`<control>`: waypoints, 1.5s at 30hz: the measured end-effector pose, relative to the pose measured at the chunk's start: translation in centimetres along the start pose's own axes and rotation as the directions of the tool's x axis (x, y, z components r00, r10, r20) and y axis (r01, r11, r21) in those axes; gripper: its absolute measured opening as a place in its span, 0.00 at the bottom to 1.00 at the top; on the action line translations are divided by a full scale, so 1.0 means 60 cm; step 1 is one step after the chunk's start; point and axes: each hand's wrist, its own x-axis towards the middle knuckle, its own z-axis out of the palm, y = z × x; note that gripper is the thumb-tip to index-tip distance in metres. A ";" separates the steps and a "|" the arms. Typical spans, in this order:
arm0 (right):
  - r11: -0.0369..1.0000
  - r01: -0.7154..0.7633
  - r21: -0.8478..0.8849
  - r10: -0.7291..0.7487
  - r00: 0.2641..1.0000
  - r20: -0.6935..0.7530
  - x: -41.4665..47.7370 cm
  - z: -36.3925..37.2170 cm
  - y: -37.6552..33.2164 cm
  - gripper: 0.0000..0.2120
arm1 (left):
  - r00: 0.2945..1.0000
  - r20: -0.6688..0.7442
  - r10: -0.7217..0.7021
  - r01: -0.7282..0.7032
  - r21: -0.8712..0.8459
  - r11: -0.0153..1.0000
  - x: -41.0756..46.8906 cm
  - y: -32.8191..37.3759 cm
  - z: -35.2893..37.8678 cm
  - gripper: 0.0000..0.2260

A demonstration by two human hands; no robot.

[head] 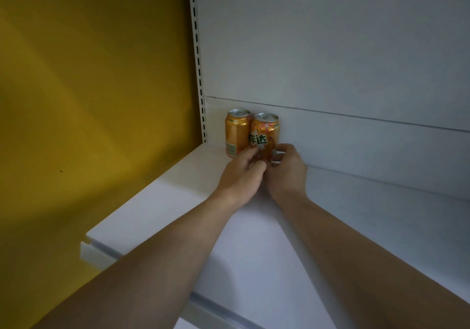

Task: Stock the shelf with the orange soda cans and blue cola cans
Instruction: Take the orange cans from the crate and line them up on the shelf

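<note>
At shelf (178,188) back corner: I see left hand (241,173) and right hand (286,169) gripping nearer orange can (265,135) low; second orange can (236,132) touching.

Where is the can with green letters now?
Head view: the can with green letters stands in the back left corner of the shelf, right of the other orange can, left hand and right hand holding it.

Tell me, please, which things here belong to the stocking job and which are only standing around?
For the job: left orange can; right orange can, held low by the left hand and right hand; white shelf.
Only around: yellow wall; slotted upright; back panel.
</note>
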 end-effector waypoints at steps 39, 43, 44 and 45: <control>0.970 -0.005 0.242 -0.041 0.982 0.184 -0.279 -0.094 -0.153 0.22 | 0.988 -0.152 0.026 -0.061 -0.229 0.972 -0.262 0.116 -0.147 0.15; 0.978 0.027 0.208 -0.072 0.975 0.210 -0.318 -0.110 -0.167 0.21 | 0.986 -0.168 -0.004 -0.031 -0.205 0.978 -0.311 0.115 -0.171 0.17; 0.978 0.031 0.204 -0.073 0.976 0.206 -0.322 -0.115 -0.168 0.21 | 0.985 -0.171 -0.009 -0.026 -0.204 0.979 -0.318 0.114 -0.172 0.17; 0.978 0.029 0.205 -0.070 0.978 0.196 -0.325 -0.118 -0.168 0.21 | 0.985 -0.174 -0.015 -0.022 -0.208 0.978 -0.324 0.113 -0.171 0.17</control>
